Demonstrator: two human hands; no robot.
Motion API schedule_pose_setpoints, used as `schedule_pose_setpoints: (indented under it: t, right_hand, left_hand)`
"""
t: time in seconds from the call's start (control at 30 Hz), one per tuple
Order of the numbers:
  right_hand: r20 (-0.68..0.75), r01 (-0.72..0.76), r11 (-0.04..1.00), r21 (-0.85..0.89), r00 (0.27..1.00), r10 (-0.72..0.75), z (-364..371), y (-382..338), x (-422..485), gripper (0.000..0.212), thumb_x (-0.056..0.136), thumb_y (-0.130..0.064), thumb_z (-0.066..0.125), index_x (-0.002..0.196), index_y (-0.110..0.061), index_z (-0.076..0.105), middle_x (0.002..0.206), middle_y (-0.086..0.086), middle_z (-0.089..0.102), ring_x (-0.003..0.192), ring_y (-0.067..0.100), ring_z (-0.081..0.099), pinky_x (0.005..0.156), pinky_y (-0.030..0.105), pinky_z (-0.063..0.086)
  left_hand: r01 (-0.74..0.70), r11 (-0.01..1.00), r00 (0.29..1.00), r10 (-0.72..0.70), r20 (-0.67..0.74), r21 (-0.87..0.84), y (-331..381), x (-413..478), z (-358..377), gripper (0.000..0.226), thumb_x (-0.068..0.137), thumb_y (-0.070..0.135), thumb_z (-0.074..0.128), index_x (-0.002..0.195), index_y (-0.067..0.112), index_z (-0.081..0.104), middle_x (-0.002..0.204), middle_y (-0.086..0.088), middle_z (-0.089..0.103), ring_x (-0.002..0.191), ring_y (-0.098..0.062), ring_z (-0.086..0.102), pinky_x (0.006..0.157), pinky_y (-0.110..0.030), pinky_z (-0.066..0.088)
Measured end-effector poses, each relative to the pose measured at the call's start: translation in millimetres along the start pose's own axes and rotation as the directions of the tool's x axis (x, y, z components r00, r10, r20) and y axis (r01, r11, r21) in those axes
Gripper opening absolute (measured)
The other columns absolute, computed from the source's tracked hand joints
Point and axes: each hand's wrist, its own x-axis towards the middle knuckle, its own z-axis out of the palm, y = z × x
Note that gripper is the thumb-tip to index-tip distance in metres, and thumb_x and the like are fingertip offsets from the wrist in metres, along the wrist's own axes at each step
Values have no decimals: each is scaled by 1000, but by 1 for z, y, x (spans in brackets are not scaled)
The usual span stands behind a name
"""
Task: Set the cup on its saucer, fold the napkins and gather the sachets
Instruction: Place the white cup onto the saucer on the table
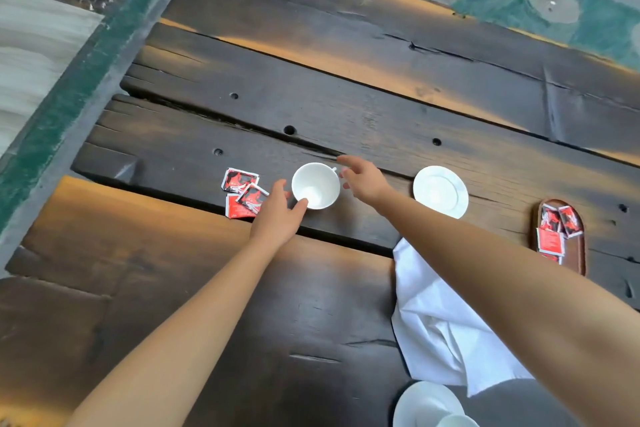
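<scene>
A white empty cup stands upright on the dark wooden table, its small handle pointing far right. My left hand grips it from the near left, thumb on the near rim and fingers against its left side. My right hand hovers just right of the handle with fingers spread, holding nothing. The white saucer lies bare further right. Three red-and-black sachets lie loose just left of the cup. A crumpled white napkin lies near me, partly under my right forearm.
An oval wooden tray at the right holds several more sachets. A second cup on a saucer sits at the bottom edge. Deep gaps run between the table's planks. The floor lies beyond the table's left and far edges.
</scene>
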Motion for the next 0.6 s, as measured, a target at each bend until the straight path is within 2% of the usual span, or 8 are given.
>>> schedule_pose_setpoints:
  t: [0.1,0.17,0.27,0.33,0.47,0.53,0.6]
  right_hand:
    - [17,-33,997,76,999,32,5,1,6,33,97,-17,40,122,-15,60,109,7,63,83,14,59,65,22,43]
    - [-19,-62,988,138,998,65,7,4,8,25,96,-18,45,112,-14,63,99,4,63,76,13,59,64,23,45]
    - [-23,-90,976,199,995,96,8,11,8,8,93,-17,53,96,-16,61,88,7,62,80,22,58,65,28,45]
    - [12,-131,965,226,991,131,7,15,5,2,92,-14,56,89,-15,56,82,10,63,75,24,58,59,26,46]
    - [49,-180,935,306,984,174,2,24,-3,14,91,-10,59,81,-14,50,80,11,64,62,17,62,36,10,38]
    - [49,-184,924,335,983,178,0,27,-5,16,90,-7,60,80,-13,50,75,9,63,60,14,62,35,9,38]
    - [55,-191,918,346,981,184,-2,29,-8,14,91,-6,60,82,-12,50,77,10,63,60,14,62,37,9,39]
  left_hand:
    - [-6,997,1000,6,-1,-71,2,4,7,44,92,28,51,132,14,40,134,-7,54,108,-30,62,94,-48,50]
    - [23,984,1000,-24,-4,-178,3,5,12,39,95,23,48,132,15,40,132,-4,53,95,-27,68,87,-48,55]
    - [66,950,997,-75,-18,-304,2,6,17,33,96,17,44,129,16,42,124,0,52,81,-19,68,65,-35,57]
    - [78,927,995,-96,-31,-367,2,7,19,29,97,16,42,126,16,45,124,0,52,82,-19,67,59,-27,54]
    - [108,901,990,-135,-37,-420,5,10,19,30,97,15,44,126,13,49,131,-7,55,96,-27,66,61,-26,53]
    - [113,903,990,-137,-28,-416,7,10,18,29,97,15,45,125,12,50,131,-9,56,94,-27,66,62,-25,53]
    - [115,906,991,-134,-19,-407,9,9,18,29,97,14,45,124,12,51,129,-10,58,83,-23,67,62,-25,53]
